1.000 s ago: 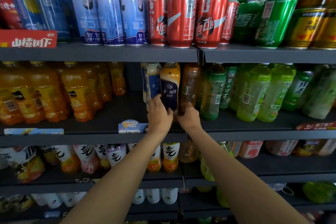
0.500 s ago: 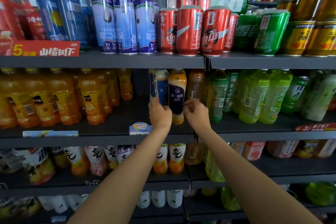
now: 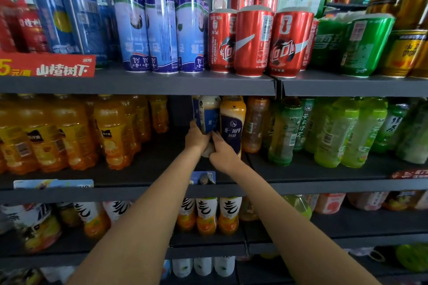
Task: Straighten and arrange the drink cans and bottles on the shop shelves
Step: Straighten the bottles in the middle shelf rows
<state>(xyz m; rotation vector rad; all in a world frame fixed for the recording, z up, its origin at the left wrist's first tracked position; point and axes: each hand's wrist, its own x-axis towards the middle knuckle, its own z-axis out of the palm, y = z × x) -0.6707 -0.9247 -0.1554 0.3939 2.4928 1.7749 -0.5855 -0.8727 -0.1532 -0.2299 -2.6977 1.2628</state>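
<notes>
Because the milk tea bottle (image 3: 206,114) with the blue label is full and made of smooth plastic, I judge it to be rather heavy and a little slippery, but stiff enough not to bend under the fingers. It stands on the middle shelf (image 3: 143,169), just beside a second milk tea bottle (image 3: 232,122) with a dark label and an orange-yellow top. The left hand (image 3: 196,139) holds the blue-labelled bottle low on its body, with the fingers curled around it. The right hand (image 3: 223,155) is at the base of the same bottle, with a finger stretched up between the two bottles; whether this grip really closes on anything, I cannot tell. The best place to take hold seems to be the lower body, where the label gives some friction and the weight stays under control.

The bottles look sealed: pale milk tea in these two, orange drink bottles (image 3: 111,136) to the left, green tea bottles (image 3: 333,132) to the right. Above stand red cola cans (image 3: 252,39).
</notes>
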